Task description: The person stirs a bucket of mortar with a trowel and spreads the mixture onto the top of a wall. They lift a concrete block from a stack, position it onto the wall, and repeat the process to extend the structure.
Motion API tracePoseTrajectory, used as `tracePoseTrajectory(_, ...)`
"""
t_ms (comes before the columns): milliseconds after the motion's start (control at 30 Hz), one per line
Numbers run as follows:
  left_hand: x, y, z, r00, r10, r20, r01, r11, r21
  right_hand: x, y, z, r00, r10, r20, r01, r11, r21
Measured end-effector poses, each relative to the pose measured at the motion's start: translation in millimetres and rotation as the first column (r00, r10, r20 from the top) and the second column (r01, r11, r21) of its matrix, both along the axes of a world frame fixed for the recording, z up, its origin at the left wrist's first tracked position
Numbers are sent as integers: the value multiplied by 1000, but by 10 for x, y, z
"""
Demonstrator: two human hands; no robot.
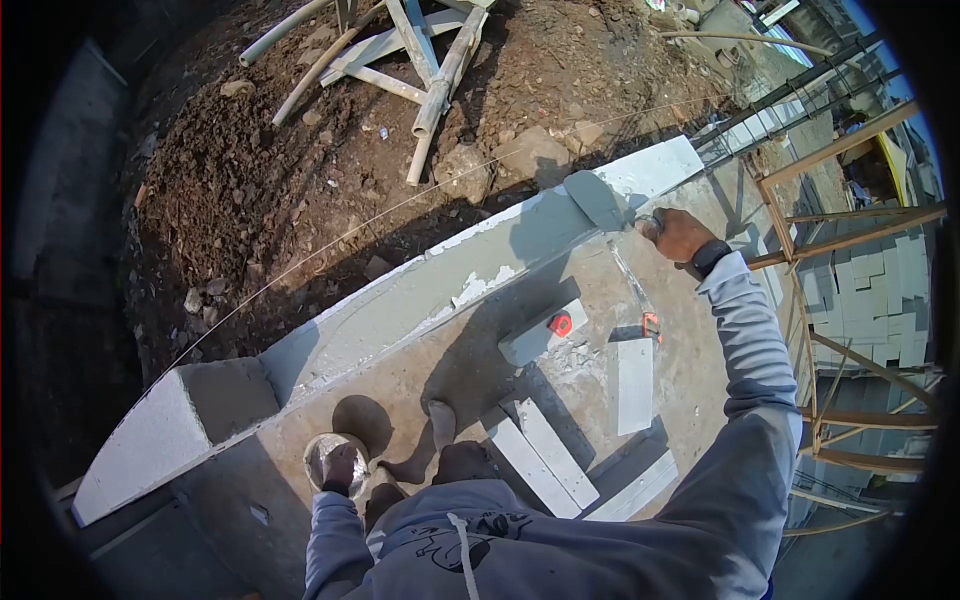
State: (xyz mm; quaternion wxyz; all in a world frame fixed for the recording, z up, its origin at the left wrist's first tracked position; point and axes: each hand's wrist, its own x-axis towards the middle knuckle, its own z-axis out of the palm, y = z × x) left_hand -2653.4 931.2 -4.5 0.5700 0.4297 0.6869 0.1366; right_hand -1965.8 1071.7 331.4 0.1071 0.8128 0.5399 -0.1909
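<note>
My right hand [683, 236] is closed round the handle of a trowel [598, 200], arm stretched out to the right. The trowel's broad grey blade lies over the top of a low white block wall [655, 172]. Along much of that wall spreads a layer of grey mortar [430, 282], smooth in most places, with a pale bare patch near its inner edge. Close to my feet, my left hand [341, 465] grips a small bucket [312, 455]; the fingers are partly hidden. A raised white block [140, 440] stands at the wall's left end.
On the concrete floor lie several white blocks [630, 385], a red tape measure [560, 324] on one block, and a saw [651, 325] with an orange handle. A string [340, 238] runs beyond the wall. Bamboo poles [437, 100] lie on the soil; wooden framing [850, 240] stands right.
</note>
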Motion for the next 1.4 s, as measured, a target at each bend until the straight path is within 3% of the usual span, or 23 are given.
tracePoseTrajectory(100,-54,-158,-7,992,-66,-103,67,998,1,33,378,-207,994,8,112,-3,999,-46)
tracePoseTrajectory(167,-84,-211,-24,995,-46,-88,42,998,-38,-39,722,-124,988,-125,89,136,983,-125)
tracePoseTrajectory(233,-121,-317,-52,997,-20,-70,15,997,-73,100,1034,-303,982,-79,173,103,986,-132)
tracePoseTrajectory(267,-163,-364,-113,997,3,-77,-8,998,-60,241,1100,-517,946,65,319,-61,998,-21)
tracePoseTrajectory(367,-70,-299,223,997,48,-60,-53,995,-84,258,1149,-608,912,-238,335,193,968,164)
tracePoseTrajectory(433,-249,-365,35,994,82,-77,-82,997,-2,605,1036,-815,890,-348,296,249,913,324)
tracePoseTrajectory(500,-410,-342,-49,991,94,-99,-94,996,8,897,779,-855,925,-276,262,185,928,323)
tracePoseTrajectory(567,-459,-287,-50,986,103,-131,-110,993,-45,430,447,-331,858,-491,-154,513,840,178)
tracePoseTrajectory(633,-448,-246,-70,990,95,-108,-100,994,-44,358,107,-424,844,-499,-198,528,837,141)
tracePoseTrajectory(700,-460,-226,-219,993,104,-55,-105,994,-26,299,-205,-656,892,-403,-206,430,896,112)
tracePoseTrajectory(733,-383,-87,-38,992,-79,-100,66,990,-126,212,-337,-758,935,-311,-170,339,925,173)
tracePoseTrajectory(767,-320,-68,-75,998,15,-62,-23,990,-142,79,-432,-840,968,-216,-127,241,942,233)
tracePoseTrajectory(800,-341,-35,-191,960,-229,-161,237,971,34,-68,-517,-908,975,-191,-114,218,923,318)
tracePoseTrajectory(833,-366,3,-244,851,-433,-296,494,851,177,-258,-545,-859,965,-183,-189,231,934,272)
tracePoseTrajectory(900,6,247,293,912,-342,-224,359,933,36,-677,-517,-614,928,-170,-331,244,950,194)
tracePoseTrajectory(933,162,336,505,939,-286,-191,285,958,-37,-859,-496,-553,940,-134,-315,203,959,197)
tracePoseTrajectory(1033,41,305,79,995,-97,16,97,995,-3,-1410,-443,-465,956,7,-292,45,984,170)
tracePoseTrajectory(1067,113,311,213,998,-46,46,47,999,-17,-1592,-445,-506,943,36,-331,20,986,166)
tracePoseTrajectory(1167,25,219,131,998,11,69,-8,999,-47,-2128,-540,-494,896,210,-390,-135,968,211)
tracePoseTrajectory(1267,-174,69,98,997,-76,12,77,995,-67,-2294,-708,-424,831,233,-505,-144,967,209)
tracePoseTrajectory(1367,-488,-117,-30,972,-234,-33,234,972,-7,-1878,-912,-654,807,7,-590,240,910,338)
tracePoseTrajectory(1400,-677,-233,-276,981,-194,-17,194,981,1,-1792,-924,-499,704,-211,-678,465,859,215)
